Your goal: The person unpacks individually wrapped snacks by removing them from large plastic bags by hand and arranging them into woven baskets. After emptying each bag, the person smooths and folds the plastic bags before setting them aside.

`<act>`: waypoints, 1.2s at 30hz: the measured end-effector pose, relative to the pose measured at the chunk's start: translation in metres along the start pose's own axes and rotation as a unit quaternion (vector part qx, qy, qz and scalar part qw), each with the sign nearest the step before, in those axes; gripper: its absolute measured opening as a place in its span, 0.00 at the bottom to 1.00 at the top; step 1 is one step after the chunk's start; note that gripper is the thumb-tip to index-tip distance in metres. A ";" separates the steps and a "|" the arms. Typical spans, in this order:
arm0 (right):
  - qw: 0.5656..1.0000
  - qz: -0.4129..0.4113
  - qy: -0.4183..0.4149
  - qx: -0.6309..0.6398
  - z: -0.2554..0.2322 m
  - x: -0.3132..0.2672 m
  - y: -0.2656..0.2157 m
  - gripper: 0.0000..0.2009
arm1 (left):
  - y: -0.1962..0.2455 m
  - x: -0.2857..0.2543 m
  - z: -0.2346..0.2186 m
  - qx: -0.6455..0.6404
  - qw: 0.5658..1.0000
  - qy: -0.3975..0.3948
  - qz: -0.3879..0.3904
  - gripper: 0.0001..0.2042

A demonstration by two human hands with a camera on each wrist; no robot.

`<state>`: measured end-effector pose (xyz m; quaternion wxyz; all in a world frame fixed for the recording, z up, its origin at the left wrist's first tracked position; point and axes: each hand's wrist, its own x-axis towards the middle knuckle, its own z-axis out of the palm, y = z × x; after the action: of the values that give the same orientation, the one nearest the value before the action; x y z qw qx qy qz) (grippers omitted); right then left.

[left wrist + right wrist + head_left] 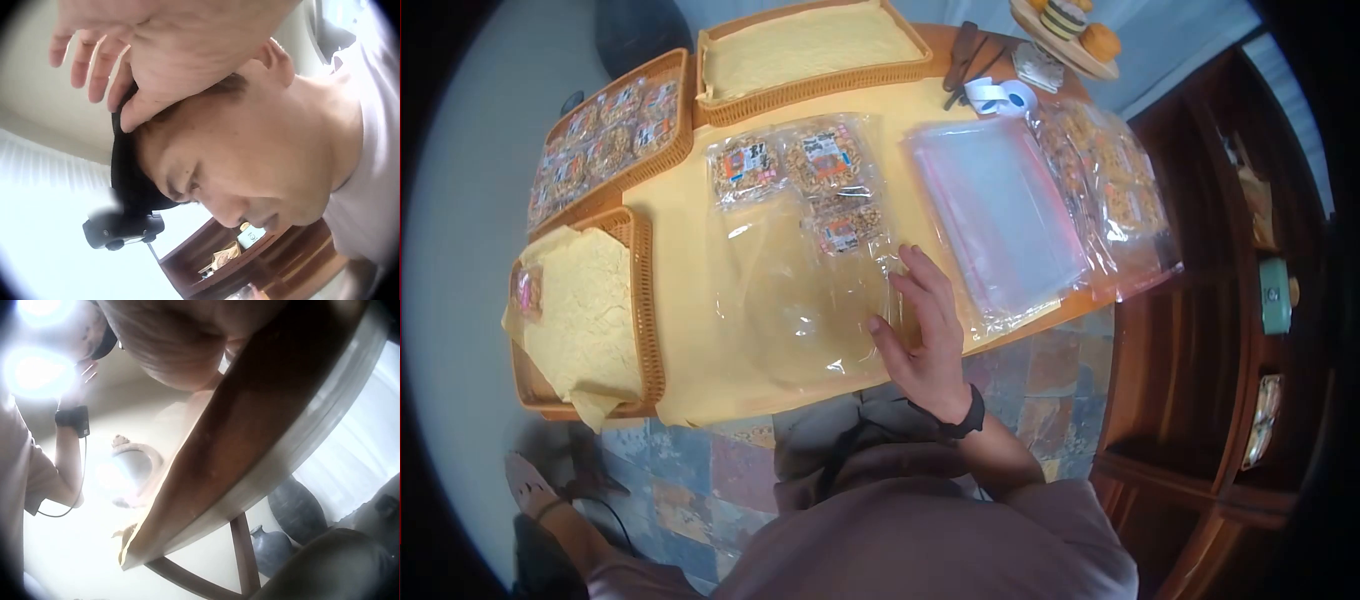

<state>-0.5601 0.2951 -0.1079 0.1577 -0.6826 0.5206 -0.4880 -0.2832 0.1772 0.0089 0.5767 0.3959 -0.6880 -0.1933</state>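
Observation:
My right hand (pixel 930 340) lies at the table's near edge, fingers apart and loosely bent, beside a large clear bag (pixel 800 300) spread flat; whether the fingertips touch it I cannot tell. Three clear packs of nut-like pieces with printed labels, one of them (pixel 825 158), lie at the bag's far end. In the right wrist view the right hand (pixel 181 344) shows close to the table edge. My left hand (pixel 181 50) is raised to the head, its fingers extended by the black cap (pixel 128 162), holding nothing visible.
Right of the bag lies a stack of clear bags (pixel 1000 210), with more packs (pixel 1125 190) beyond. A tape roll (pixel 1017 97) is behind. A filled basket (pixel 672 150), a cloth-lined basket (pixel 645 310) and another lined basket (pixel 830 92) line the left and far sides. Shelves (pixel 1190 330) stand right.

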 end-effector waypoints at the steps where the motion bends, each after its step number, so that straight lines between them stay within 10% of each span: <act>1: 1.000 -0.002 -0.004 -0.002 0.001 -0.002 0.000 0.24 | 0.000 0.007 -0.003 -0.007 1.000 -0.015 0.009 0.20; 13: 0.999 -0.045 0.003 -0.014 0.011 -0.004 0.000 0.28 | 0.027 0.104 -0.099 0.042 0.983 0.021 0.178 0.18; 21: 0.999 0.007 -0.035 -0.041 0.002 0.006 -0.006 0.24 | 0.017 -0.046 -0.009 -0.067 0.991 0.116 -0.004 0.17; 36: 0.999 -0.016 -0.020 -0.039 0.005 0.005 0.001 0.24 | 0.041 -0.065 -0.013 -0.152 0.987 0.048 -0.032 0.15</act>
<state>-0.5566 0.2891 -0.1080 0.1332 -0.7058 0.5253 -0.4562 -0.2826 0.2542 0.0000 0.6563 0.3340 -0.6089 -0.2949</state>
